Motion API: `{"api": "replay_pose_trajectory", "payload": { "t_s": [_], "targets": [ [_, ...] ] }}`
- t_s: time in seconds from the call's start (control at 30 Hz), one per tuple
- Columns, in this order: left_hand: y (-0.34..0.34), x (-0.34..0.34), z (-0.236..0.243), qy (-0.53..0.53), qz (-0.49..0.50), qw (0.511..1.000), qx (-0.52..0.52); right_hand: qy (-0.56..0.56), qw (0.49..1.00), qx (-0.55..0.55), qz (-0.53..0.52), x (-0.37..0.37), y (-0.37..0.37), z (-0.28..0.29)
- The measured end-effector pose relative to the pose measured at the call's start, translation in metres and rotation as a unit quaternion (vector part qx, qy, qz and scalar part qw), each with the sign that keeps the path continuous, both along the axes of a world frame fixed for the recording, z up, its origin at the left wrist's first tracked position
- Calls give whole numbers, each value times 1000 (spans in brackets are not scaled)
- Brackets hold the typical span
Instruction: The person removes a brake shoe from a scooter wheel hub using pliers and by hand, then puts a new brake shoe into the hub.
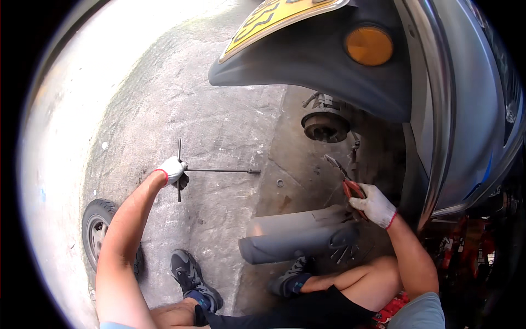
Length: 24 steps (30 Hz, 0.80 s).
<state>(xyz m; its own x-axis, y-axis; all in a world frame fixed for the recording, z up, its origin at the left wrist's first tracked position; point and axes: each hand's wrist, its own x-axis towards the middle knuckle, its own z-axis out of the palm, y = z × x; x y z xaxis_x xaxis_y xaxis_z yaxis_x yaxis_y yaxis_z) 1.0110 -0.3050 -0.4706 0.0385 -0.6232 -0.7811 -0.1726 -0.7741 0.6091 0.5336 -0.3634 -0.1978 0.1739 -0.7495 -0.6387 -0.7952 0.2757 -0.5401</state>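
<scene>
My left hand [173, 171], in a white work glove with a red cuff, is closed round the crossbar of a T-handle wrench [222, 170]. Its long shaft points right, above the concrete floor. On the right, my gloved right hand [374, 205] grips a pair of pliers [342, 167] by the red handles. The jaws point up and away, toward the underside of a grey scooter [312, 60]. Beyond the jaws is a round, dark wheel hub [325, 129] with no wheel on it. Just below the pliers lies a grey exhaust muffler [290, 233], its right end partly hidden.
A small wheel with its tyre [98, 227] is at the left, partly behind my left arm. Several bolts [345, 254] lie by the muffler. A small ring [280, 182] is on the floor. The scooter's rear overhangs the right side, carrying a yellow plate [274, 22].
</scene>
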Motion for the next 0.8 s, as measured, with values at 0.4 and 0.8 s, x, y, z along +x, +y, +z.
{"api": "replay_pose_trajectory", "payload": {
  "t_s": [0.4, 0.8],
  "targets": [
    [-42, -141, 138, -376, -261, 849, -263, 20, 997, -58, 55, -181, 98, 32],
    [-143, -278, 81, -331, -47, 833, -441, -174, 978, 102, 48, -158, 218, 6]
  ]
}}
